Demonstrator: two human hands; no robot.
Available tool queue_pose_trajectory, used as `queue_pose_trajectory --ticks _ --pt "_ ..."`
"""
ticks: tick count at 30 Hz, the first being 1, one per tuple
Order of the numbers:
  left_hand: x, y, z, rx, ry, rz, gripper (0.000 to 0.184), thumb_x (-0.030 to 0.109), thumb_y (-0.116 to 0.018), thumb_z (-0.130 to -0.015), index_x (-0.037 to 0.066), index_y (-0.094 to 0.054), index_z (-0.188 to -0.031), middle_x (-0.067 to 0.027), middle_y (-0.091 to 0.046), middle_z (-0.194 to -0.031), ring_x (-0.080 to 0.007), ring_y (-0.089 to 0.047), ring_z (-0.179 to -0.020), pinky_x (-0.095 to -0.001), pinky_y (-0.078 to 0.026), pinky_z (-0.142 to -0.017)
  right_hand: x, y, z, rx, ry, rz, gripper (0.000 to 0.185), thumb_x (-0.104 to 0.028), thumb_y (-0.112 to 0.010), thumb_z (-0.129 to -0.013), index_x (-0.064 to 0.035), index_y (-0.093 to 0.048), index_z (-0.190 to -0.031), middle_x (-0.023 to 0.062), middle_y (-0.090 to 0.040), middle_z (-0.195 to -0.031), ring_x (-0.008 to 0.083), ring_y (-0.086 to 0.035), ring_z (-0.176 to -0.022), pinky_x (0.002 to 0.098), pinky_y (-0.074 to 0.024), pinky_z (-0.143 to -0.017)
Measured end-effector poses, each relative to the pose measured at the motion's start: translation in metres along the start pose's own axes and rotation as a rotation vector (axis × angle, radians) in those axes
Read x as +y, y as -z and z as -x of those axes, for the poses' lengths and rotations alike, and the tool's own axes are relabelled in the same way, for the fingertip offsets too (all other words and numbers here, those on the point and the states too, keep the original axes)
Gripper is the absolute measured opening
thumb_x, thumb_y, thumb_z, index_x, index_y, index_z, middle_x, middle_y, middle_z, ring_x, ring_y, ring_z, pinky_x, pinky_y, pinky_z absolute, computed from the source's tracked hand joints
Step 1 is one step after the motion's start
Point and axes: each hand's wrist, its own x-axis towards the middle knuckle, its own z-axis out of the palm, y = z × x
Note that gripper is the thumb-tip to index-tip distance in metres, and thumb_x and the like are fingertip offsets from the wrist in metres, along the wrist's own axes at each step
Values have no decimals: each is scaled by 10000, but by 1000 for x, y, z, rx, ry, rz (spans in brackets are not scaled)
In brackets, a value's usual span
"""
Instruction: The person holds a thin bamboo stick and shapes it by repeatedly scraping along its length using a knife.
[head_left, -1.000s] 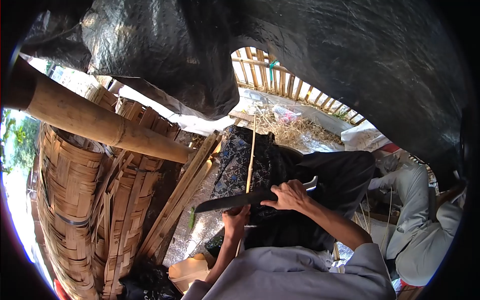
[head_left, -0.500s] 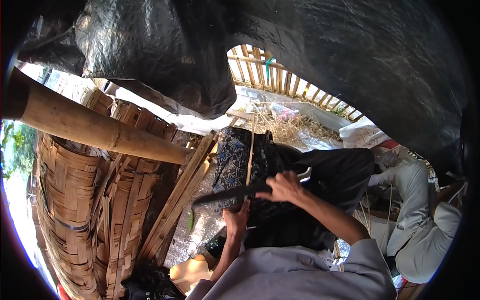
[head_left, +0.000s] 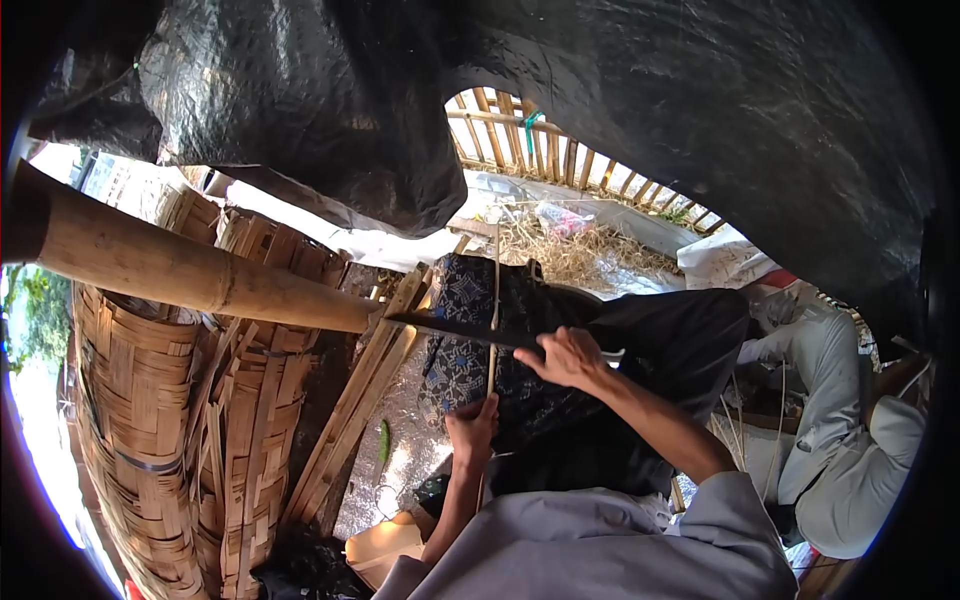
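Note:
My right hand [head_left: 568, 358] is closed round the handle end of a long dark blade [head_left: 450, 327], which points left. The blade lies across a thin bamboo strip [head_left: 496, 280] that runs lengthwise over the blue-patterned dark cloth [head_left: 462, 375] on my lap. Lower down, my left hand [head_left: 472, 428] grips the strip, its thumb pressed against it. A gap separates the blade from my left hand. The strip's lower end passes beneath my left hand toward my shirt.
Rolled woven bamboo [head_left: 140, 400] stands at the left, under a thick bamboo pole [head_left: 200, 270]. Split bamboo pieces [head_left: 350, 420] lean beside it. Black sheeting [head_left: 700, 110] hangs overhead. Another person's light-clothed legs [head_left: 840, 450] are at the right.
My right hand and the blade have moved up along the strip, away from my left hand. My left hand keeps its grip on the strip. The camera view has shifted slightly.

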Motion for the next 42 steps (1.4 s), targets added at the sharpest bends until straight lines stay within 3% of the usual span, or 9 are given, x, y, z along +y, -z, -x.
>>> queue_pose_trajectory --ticks 4,7,8,16,20,30,34,40,42 --pt "-3 1 3 9 -52 -31 176 127 -671 -784 -48 -644 -783 -12 -526 -571 -59 -438 -437 -202 -317 -381 -5 12 25 -84 266 159 673 -697 -459 -730 -59 -663 -671 166 -534 -487 303 -599 -492 386 -483 -462" --pt "8 3 9 -12 47 21 171 123 -670 -784 -46 -645 -790 -11 -520 -568 -57 -431 -434 -201 -309 -380 21 -5 -7 272 -21 80 691 -688 -441 -747 -37 -627 -606 165 -531 -495 294 -589 -469 371 -470 -428" --pt "6 3 10 -9 47 23 171 123 -670 -784 -46 -645 -790 -11 -520 -568 -57 -431 -434 -201 -309 -380 27 -8 -22 148 -133 68 688 -665 -428 -772 -27 -617 -597 178 -547 -520 302 -590 -475 375 -479 -442" --pt "4 3 4 -34 18 44 176 112 -669 -781 -3 -604 -665 8 -491 -534 -48 -405 -418 -207 -287 -369 -6 15 16 -81 318 144 711 -727 -424 -722 -56 -643 -637 140 -509 -444 284 -573 -429 358 -467 -423" --pt "5 3 3 8 6 -5 226 129 -649 -802 0 -582 -628 17 -468 -518 -43 -385 -415 -211 -271 -369 21 -12 -5 190 262 101 650 -681 -471 -735 -71 -629 -575 137 -515 -443 273 -582 -444 341 -466 -423" --pt "5 -1 8 50 -186 -104 218 141 -636 -814 -11 -605 -660 25 -477 -538 -34 -390 -432 -209 -263 -377 5 6 26 -3 292 127 574 -609 -515 -757 -56 -628 -653 147 -531 -467 290 -576 -440 364 -461 -420" --pt "8 2 12 3 -70 -167 193 134 -634 -813 -22 -613 -701 26 -474 -546 -34 -394 -440 -206 -264 -378 12 -5 -11 241 -45 35 626 -622 -448 -791 -55 -616 -584 169 -538 -479 296 -588 -458 383 -461 -419" --pt "5 5 3 -15 -20 -47 203 137 -624 -822 -17 -617 -690 37 -446 -524 -40 -366 -414 -209 -251 -374 -4 7 23 -34 266 118 657 -668 -444 -762 -51 -643 -654 155 -535 -467 290 -601 -475 376 -482 -439" --pt "6 5 4 -6 -38 -89 206 142 -629 -819 -15 -618 -685 36 -448 -523 -38 -364 -416 -210 -248 -375 9 5 15 109 259 131 662 -682 -441 -752 -62 -648 -647 151 -532 -466 290 -599 -473 374 -482 -443"
